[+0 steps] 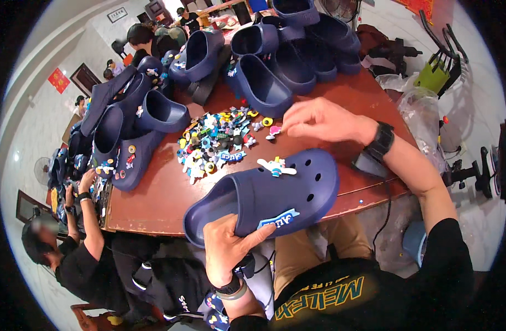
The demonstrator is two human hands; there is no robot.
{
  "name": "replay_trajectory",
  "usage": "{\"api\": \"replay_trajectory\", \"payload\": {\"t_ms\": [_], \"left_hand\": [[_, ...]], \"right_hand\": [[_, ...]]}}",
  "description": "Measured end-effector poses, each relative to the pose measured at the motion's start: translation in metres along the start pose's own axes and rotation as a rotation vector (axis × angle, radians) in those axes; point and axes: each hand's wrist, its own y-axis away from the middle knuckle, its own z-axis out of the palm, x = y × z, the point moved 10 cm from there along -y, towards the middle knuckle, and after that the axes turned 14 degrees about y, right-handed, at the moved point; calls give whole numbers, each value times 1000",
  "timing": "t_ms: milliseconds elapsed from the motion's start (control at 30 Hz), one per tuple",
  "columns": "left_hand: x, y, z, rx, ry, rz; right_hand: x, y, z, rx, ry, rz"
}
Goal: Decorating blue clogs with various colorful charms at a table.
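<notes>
Head view, nearest first: the left hand (226, 249) is clamped on the heel end of a navy foam clog (264, 197), thumb across its side, holding it over the near edge of the reddish-brown table (153, 198). The clog already carries a white figure charm (276, 166) on its holed upper and a blue badge charm (278, 219) on its side. Beyond it, the right hand (319, 118), with a black wristwatch (381, 141) on its wrist, reaches out to the pile of small colourful charms (217, 142); its fingertips are drawn together at a pink charm (274, 131) at the pile's edge, though whether they have it pinched I cannot tell. By my reading, the step in hand is choosing the next charm; the next move calls for a firm pinch, then pressing its stud squarely into a free hole while the left hand steadies the clog. Farther back lie many more navy clogs (258, 83), and at the left a seated person (82, 259) works on another.
</notes>
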Motion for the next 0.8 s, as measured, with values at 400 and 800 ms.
{"api": "replay_trajectory", "payload": {"t_ms": [400,800], "left_hand": [[-5,-1,3,-15,64,-87],[-7,-1,2,-9,108,-132]], "right_hand": [[51,-19,48,-62,455,-24],[-33,36,-14,121,187,-196]]}}
